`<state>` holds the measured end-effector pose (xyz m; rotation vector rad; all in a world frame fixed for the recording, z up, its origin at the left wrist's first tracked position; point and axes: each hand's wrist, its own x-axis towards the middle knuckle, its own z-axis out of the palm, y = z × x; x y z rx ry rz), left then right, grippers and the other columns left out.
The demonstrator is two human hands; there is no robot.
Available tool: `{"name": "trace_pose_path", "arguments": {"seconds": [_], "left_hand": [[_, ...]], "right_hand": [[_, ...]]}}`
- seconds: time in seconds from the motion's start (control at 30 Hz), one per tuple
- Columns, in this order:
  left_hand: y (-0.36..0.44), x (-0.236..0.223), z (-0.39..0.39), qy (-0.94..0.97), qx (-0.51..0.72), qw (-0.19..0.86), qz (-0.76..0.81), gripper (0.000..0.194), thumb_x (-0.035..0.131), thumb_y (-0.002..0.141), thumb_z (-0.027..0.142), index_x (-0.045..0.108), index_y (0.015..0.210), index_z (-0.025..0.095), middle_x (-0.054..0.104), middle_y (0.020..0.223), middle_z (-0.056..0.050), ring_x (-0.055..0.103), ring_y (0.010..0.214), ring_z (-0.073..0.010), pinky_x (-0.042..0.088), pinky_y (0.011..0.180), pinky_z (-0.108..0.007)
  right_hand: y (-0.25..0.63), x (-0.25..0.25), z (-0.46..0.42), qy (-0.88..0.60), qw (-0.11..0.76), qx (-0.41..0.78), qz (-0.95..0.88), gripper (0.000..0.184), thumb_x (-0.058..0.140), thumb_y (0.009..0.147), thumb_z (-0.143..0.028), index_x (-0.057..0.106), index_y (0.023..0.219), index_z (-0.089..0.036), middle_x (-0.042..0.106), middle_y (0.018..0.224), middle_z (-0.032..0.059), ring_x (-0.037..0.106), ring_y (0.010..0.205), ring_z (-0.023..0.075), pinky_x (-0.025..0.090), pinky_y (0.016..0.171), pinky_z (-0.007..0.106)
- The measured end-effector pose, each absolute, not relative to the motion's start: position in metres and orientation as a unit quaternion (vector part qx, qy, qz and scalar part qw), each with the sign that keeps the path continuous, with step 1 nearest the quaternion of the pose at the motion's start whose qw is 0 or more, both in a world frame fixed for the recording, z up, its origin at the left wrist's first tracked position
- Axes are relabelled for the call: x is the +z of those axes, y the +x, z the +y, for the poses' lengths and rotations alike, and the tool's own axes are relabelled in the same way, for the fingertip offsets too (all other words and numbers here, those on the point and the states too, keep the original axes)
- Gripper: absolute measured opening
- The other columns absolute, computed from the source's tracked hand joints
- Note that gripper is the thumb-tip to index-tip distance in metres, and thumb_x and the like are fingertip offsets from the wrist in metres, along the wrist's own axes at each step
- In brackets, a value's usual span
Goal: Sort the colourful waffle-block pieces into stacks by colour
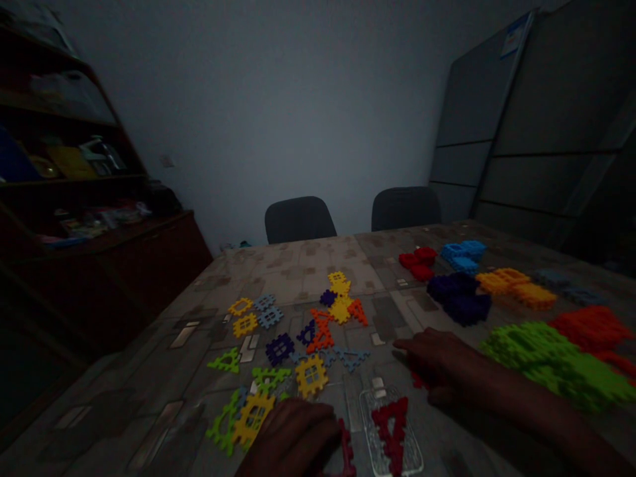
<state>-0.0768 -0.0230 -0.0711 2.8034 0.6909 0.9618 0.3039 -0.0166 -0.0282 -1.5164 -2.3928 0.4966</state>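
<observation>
My left hand [293, 437] is at the table's near edge, fingers curled over a red toothed plastic piece [346, 454] that sticks out on its right side. My right hand [437, 368] lies palm down on the table with fingers reaching left, a bit of red showing under it. Between the hands a red triangle piece [391, 427] lies on a clear ribbed sheet [368, 411]. Just ahead of my left hand lie a yellow square piece [252, 416] and green pieces [223, 424]. The room is dim.
Loose flat pieces in yellow, orange, purple, blue and green [318, 324] are scattered mid-table. To the right stand assembled blocks: red [418, 262], blue [463, 255], purple [460, 297], orange [517, 285], green [551, 358]. Two chairs [299, 220] at the far edge, a shelf unit [74, 199] on the left.
</observation>
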Motion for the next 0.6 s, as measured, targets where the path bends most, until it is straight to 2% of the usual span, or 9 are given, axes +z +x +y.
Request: {"name": "trace_pose_path", "arguments": {"seconds": [0.07,0.13,0.23,0.27,0.43,0.53,0.6], "left_hand": [[-0.076,-0.071,-0.019,0.920,0.337,0.012,0.199,0.039,0.045,0.111,0.050,0.060,0.136,0.024,0.077,0.116,-0.007,0.072,0.100,-0.0204,0.059,0.088,-0.029],[-0.077,-0.071,-0.016,0.920,0.342,-0.009,0.192,0.036,0.043,0.112,0.045,0.062,0.133,0.023,0.077,0.115,-0.006,0.072,0.100,-0.0192,0.059,0.089,-0.029],[-0.080,-0.072,-0.015,0.924,0.328,-0.024,0.197,0.033,0.042,0.112,0.041,0.063,0.131,0.023,0.076,0.118,-0.006,0.071,0.105,-0.0192,0.057,0.098,-0.031],[-0.081,-0.073,-0.015,0.925,0.323,-0.030,0.199,0.033,0.042,0.112,0.040,0.063,0.132,0.023,0.076,0.120,-0.006,0.071,0.107,-0.0193,0.056,0.102,-0.032],[-0.087,-0.074,-0.013,0.924,0.324,-0.033,0.202,0.030,0.043,0.111,0.035,0.065,0.129,0.024,0.077,0.119,-0.006,0.072,0.110,-0.0193,0.054,0.109,-0.034],[-0.089,-0.067,-0.014,0.931,0.301,-0.014,0.205,0.029,0.047,0.111,0.035,0.063,0.132,0.025,0.077,0.122,-0.006,0.071,0.114,-0.0191,0.052,0.111,-0.033],[-0.088,-0.062,-0.014,0.931,0.306,-0.015,0.201,0.029,0.046,0.111,0.034,0.062,0.133,0.026,0.077,0.123,-0.006,0.072,0.114,-0.0189,0.052,0.111,-0.033]], "right_hand": [[0.293,-0.024,-0.018,-0.545,0.096,0.168,-0.816,0.080,0.070,0.069,-0.007,0.061,0.144,-0.031,0.067,0.130,0.0089,0.060,0.118,0.0301,0.047,0.100,0.044],[0.283,-0.019,-0.020,-0.559,0.073,0.167,-0.809,0.064,0.069,0.073,-0.008,0.067,0.133,-0.028,0.068,0.126,0.0097,0.060,0.113,0.0301,0.046,0.097,0.043],[0.270,-0.015,-0.022,-0.563,0.093,0.183,-0.801,0.032,0.057,0.090,-0.012,0.073,0.113,-0.026,0.072,0.115,0.0077,0.063,0.103,0.0273,0.046,0.090,0.040],[0.266,-0.014,-0.022,-0.564,0.100,0.184,-0.798,0.028,0.053,0.095,-0.014,0.073,0.109,-0.026,0.072,0.112,0.0073,0.063,0.100,0.0267,0.045,0.088,0.039],[0.251,-0.019,-0.014,-0.542,0.073,0.136,-0.826,0.035,0.048,0.094,-0.006,0.074,0.108,-0.025,0.075,0.107,0.0087,0.065,0.096,0.0256,0.043,0.084,0.037],[0.249,-0.021,-0.007,-0.531,0.088,0.115,-0.835,0.030,0.052,0.095,-0.009,0.075,0.106,-0.025,0.075,0.101,0.0067,0.063,0.093,0.0245,0.042,0.084,0.037],[0.252,-0.022,-0.004,-0.545,0.104,0.114,-0.824,0.033,0.051,0.095,-0.010,0.075,0.113,-0.025,0.076,0.104,0.0079,0.064,0.096,0.0249,0.044,0.086,0.037]]}}
